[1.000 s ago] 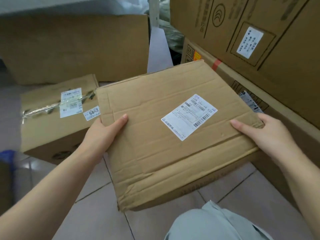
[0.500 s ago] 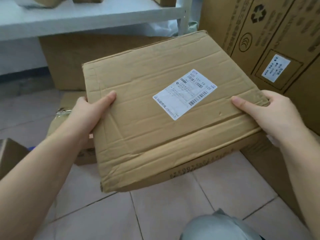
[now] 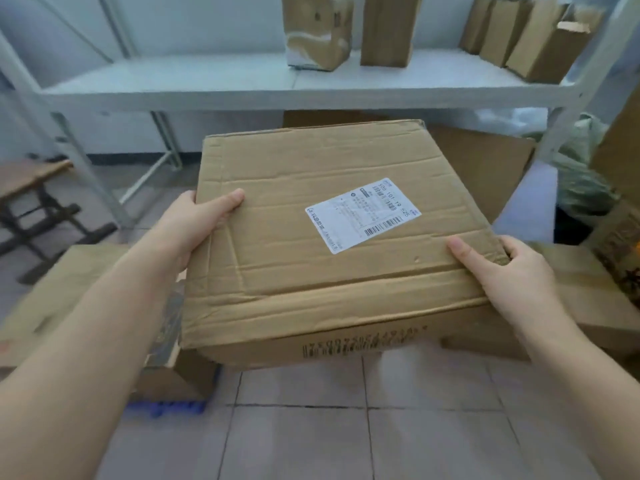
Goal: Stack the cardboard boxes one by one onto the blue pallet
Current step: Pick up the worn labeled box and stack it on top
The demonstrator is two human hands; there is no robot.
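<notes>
I hold a flat, creased cardboard box (image 3: 298, 271) with a white shipping label (image 3: 362, 213) in the air above the tiled floor. My left hand (image 3: 195, 225) grips its left edge, thumb on top. My right hand (image 3: 502, 271) grips its right near corner, thumb on top. A sliver of the blue pallet (image 3: 166, 407) shows low on the left, under another cardboard box (image 3: 62, 299) that stands on it, partly hidden by my left arm.
A white metal shelf (image 3: 242, 84) runs across the back with several small cardboard boxes (image 3: 317, 29) on it. A wooden stool (image 3: 31, 178) stands at the left. More cardboard boxes (image 3: 595, 306) lie on the right, with a green bag (image 3: 581, 174) behind.
Both hands have lifted the box up from the floor and carried it leftward. The view has swung up and left, so the shelf and the blue pallet have come into sight.
</notes>
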